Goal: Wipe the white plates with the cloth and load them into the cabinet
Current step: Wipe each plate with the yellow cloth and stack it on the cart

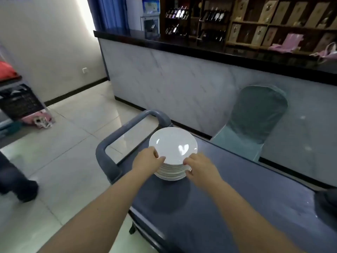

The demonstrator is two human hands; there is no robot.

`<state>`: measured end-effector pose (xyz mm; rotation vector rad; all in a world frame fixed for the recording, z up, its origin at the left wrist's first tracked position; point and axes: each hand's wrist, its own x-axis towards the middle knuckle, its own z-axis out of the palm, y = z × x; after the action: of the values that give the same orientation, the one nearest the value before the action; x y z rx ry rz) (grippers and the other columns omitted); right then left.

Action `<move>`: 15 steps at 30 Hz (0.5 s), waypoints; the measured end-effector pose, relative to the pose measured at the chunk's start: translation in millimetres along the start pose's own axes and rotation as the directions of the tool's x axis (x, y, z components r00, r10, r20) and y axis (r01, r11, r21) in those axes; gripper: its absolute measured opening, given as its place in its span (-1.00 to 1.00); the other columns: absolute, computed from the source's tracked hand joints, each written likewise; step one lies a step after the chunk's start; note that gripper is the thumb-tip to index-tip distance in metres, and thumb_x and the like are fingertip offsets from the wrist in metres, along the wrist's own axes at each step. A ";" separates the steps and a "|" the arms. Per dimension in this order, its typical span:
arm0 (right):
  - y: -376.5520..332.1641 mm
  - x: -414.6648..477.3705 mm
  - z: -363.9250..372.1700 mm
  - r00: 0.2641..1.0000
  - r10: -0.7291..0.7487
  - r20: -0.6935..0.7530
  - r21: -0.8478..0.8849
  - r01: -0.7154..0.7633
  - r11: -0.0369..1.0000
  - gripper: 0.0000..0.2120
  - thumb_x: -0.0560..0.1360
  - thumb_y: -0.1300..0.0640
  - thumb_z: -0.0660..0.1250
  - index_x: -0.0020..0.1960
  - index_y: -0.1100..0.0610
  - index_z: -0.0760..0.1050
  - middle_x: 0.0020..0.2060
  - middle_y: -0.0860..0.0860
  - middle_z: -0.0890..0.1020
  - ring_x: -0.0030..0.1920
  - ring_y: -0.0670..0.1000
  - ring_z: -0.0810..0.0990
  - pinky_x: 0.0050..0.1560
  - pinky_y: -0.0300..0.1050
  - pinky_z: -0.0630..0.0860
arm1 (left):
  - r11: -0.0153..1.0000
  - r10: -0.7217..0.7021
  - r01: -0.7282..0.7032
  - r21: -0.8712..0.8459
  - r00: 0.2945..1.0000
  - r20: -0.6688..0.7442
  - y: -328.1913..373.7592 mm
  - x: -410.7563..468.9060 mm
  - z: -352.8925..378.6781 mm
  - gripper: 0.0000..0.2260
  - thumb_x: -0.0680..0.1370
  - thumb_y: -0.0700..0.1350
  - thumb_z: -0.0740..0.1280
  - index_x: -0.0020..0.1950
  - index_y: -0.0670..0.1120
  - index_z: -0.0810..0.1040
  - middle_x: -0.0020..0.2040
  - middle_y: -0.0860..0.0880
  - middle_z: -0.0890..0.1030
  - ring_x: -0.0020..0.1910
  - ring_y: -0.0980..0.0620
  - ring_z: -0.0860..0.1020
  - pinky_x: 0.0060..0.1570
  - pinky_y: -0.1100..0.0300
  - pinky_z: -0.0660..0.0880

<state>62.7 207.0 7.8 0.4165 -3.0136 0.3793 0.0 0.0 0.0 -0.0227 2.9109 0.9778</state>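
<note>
Premises: pale tiled floor (63, 147). A long bar counter (173, 79) with a marble-patterned front and black top runs across the upper half of the view. Behind it stands wooden shelving (255, 19) holding wine bottles (176, 14) and upright boxes.

A grey service cart (228, 207) occupies the lower right, with its tubular handle (116, 136) at the far left end. A chair (255, 121) in a teal cover stands between the cart and the counter front. At the left edge are another person's dark trouser leg and shoe (16, 179).

Task item: a stack of white plates (173, 143) sits on the cart top at the handle end, near the far edge. The stack is upright and its top plate is bare and glossy.

Hands: both bare forearms reach in from the bottom of the frame.
- The left hand (145, 161) is at the near-left rim of the stack. Its thumb lies over the top plate's edge and its fingers are curled in against the side.
- The right hand (200, 167) is at the near-right rim. Its thumb is on the top edge and its fingers are curled down the side towards the lower plates.

Both hands grip the stack. Whether it is lifted off the cart cannot be told.

A dark object (328, 198) at the right edge of the cart is not identifiable.
</note>
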 end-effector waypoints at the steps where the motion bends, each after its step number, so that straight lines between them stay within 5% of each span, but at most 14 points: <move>1: -0.7 -2.6 8.2 1.000 0.015 -0.018 0.013 -0.014 1.000 -0.80 0.47 0.15 0.33 0.09 0.12 0.58 0.03 0.04 0.59 0.09 0.14 0.49 0.00 -0.05 0.42 | 0.997 -0.046 0.047 -0.061 0.999 0.018 -7.0 2.8 5.6 -0.72 0.46 0.15 0.38 -0.28 0.00 0.43 -0.29 0.10 0.54 -0.30 0.14 0.49 -0.39 0.22 0.31; 3: -1.1 -6.2 22.9 0.994 0.060 -0.089 0.102 -0.051 0.994 -0.85 0.42 0.22 0.39 -0.02 0.17 0.61 -0.06 0.06 0.62 -0.01 0.18 0.54 -0.10 -0.03 0.47 | 0.972 -0.154 0.158 -0.176 0.988 0.031 -15.9 11.9 15.1 -0.62 0.46 0.17 0.39 -0.40 -0.07 0.44 -0.42 0.07 0.51 -0.39 0.13 0.48 -0.42 0.21 0.31; 7: -12.1 3.4 37.8 0.984 0.133 -0.120 0.157 -0.114 0.981 -0.84 0.42 0.20 0.41 0.01 0.17 0.61 -0.05 0.03 0.62 -0.01 0.13 0.53 -0.05 0.03 0.51 | 0.899 -0.279 0.309 -0.312 0.950 0.138 -24.1 34.0 20.2 -0.54 0.43 0.27 0.38 -0.29 -0.15 0.64 -0.31 -0.01 0.65 -0.27 0.05 0.60 -0.33 0.20 0.44; 15: -17.2 49.7 38.0 0.953 0.242 -0.183 0.194 -0.206 0.959 -0.81 0.46 0.13 0.42 0.07 0.07 0.60 0.03 -0.05 0.60 0.10 0.04 0.48 0.11 -0.09 0.46 | 0.913 -0.215 0.279 -0.296 0.949 0.232 -40.1 63.3 25.7 -0.65 0.42 0.12 0.46 -0.29 -0.17 0.64 -0.32 -0.07 0.67 -0.28 -0.07 0.66 -0.16 0.02 0.62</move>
<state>18.2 168.5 -19.5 0.0360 -2.8396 0.6608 -60.1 -15.9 -49.1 -0.2909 2.4629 1.3154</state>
